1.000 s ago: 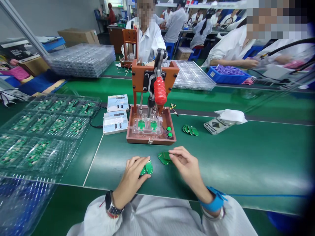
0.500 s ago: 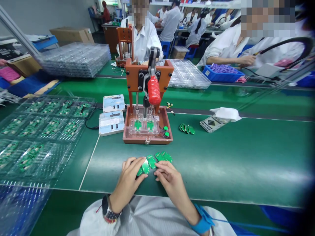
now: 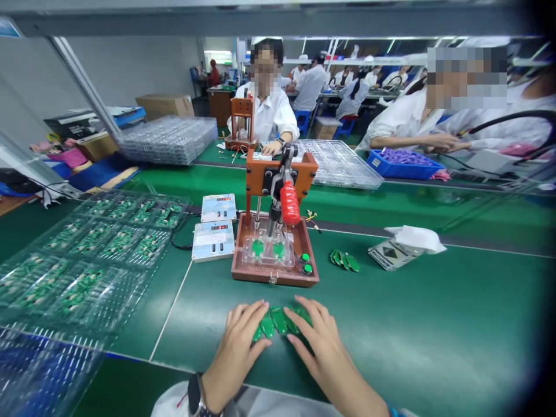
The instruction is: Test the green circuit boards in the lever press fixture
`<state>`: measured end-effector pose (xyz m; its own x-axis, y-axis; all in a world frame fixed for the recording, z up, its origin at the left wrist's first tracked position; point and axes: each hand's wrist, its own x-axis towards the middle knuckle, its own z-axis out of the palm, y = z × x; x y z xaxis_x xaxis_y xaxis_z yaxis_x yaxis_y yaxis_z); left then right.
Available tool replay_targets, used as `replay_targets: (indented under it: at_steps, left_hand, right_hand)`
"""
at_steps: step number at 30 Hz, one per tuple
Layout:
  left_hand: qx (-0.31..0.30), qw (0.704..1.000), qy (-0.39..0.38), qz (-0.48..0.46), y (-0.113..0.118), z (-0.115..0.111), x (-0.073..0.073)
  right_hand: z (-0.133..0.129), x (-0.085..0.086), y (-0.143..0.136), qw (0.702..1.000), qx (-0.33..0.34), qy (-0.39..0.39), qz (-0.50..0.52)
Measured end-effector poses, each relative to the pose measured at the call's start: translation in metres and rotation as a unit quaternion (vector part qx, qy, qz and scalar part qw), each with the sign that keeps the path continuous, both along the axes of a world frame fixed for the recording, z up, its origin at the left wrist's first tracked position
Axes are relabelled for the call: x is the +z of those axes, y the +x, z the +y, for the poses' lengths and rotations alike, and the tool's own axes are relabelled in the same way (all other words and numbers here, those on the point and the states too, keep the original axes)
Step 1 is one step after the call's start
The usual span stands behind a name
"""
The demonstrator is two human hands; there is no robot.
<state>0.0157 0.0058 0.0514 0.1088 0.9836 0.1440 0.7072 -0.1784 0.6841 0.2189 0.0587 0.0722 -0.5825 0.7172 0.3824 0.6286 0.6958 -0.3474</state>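
Observation:
A short row of green circuit boards point(image 3: 278, 319) lies overlapping on the green bench before me. My left hand point(image 3: 243, 336) curls round the left end of the row, with boards between thumb and fingertips. Over the right end is my right hand point(image 3: 315, 336), its fingers spread and partly covering the boards. Beyond them stands a test fixture point(image 3: 274, 278) with an orange frame and a red-handled toggle clamp point(image 3: 289, 202). Two green boards point(image 3: 278, 250) sit under its clear plate. Several more boards point(image 3: 344, 260) form a small pile to its right.
Two meter boxes point(image 3: 213, 241) stand left of the fixture. Clear trays point(image 3: 117, 243) of boards fill the left side. A white bottle point(image 3: 388, 255) with tissue on top is at right. Across the bench are a co-worker point(image 3: 271, 110), stacked trays point(image 3: 169, 141) and a blue bin point(image 3: 403, 168).
My view has tilted up. My right hand has spread its fingers and come over the right-hand boards, which now lie closer to the others. The meter displays now show red digits.

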Motion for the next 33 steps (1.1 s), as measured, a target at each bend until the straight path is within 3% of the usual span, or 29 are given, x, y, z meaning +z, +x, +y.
replay_targets:
  at_steps: [4, 7, 12, 15, 19, 21, 22, 24, 26, 28, 29, 31, 33]
  left_hand:
    - [-0.012, 1.000, -0.003, -0.007, 0.000, 0.000, -0.001]
    - [-0.010, 1.000, -0.008, -0.008, 0.000, 0.000, 0.000]
    - [0.006, 1.000, -0.029, 0.006, 0.000, 0.001, 0.003]
    - [0.003, 0.999, -0.031, 0.011, 0.001, 0.001, 0.002]
    - [0.002, 1.000, -0.005, 0.009, 0.002, 0.001, -0.002]
    - [-0.001, 1.000, 0.007, 0.001, 0.003, 0.000, -0.003]
    - [-0.001, 1.000, 0.010, -0.005, 0.003, 0.000, -0.003]
    - [0.005, 1.000, 0.012, -0.015, 0.003, -0.001, -0.003]
    - [0.012, 1.000, 0.015, -0.023, 0.002, -0.003, -0.001]
    - [0.017, 0.999, 0.020, -0.033, -0.001, -0.006, 0.001]
    - [0.018, 0.999, 0.024, -0.038, -0.004, -0.007, 0.002]
    - [0.018, 0.998, 0.035, -0.045, -0.010, -0.008, 0.006]
    - [0.022, 0.997, 0.054, -0.044, -0.018, -0.006, 0.011]
  right_hand:
    - [0.038, 0.072, -0.014, 0.988, 0.048, 0.102, 0.106]
    - [0.084, 0.120, -0.040, 0.948, 0.073, 0.242, 0.191]
    - [0.135, 0.153, -0.082, 0.914, 0.165, 0.302, 0.214]
    - [0.142, 0.187, -0.089, 0.904, 0.158, 0.252, 0.308]
    - [0.171, 0.257, -0.097, 0.911, 0.164, 0.031, 0.377]
    - [0.200, 0.273, -0.102, 0.921, 0.086, -0.013, 0.380]
    - [0.213, 0.272, -0.102, 0.930, 0.045, -0.019, 0.364]
    - [0.230, 0.248, -0.095, 0.939, -0.021, -0.002, 0.342]
    - [0.228, 0.203, -0.080, 0.927, -0.057, 0.046, 0.367]
    - [0.206, 0.148, -0.060, 0.886, -0.107, 0.132, 0.430]
    - [0.191, 0.121, -0.052, 0.887, -0.109, 0.114, 0.433]
    - [0.158, 0.073, -0.039, 0.921, -0.079, 0.007, 0.381]
    - [0.131, 0.042, -0.034, 0.963, -0.006, -0.067, 0.262]
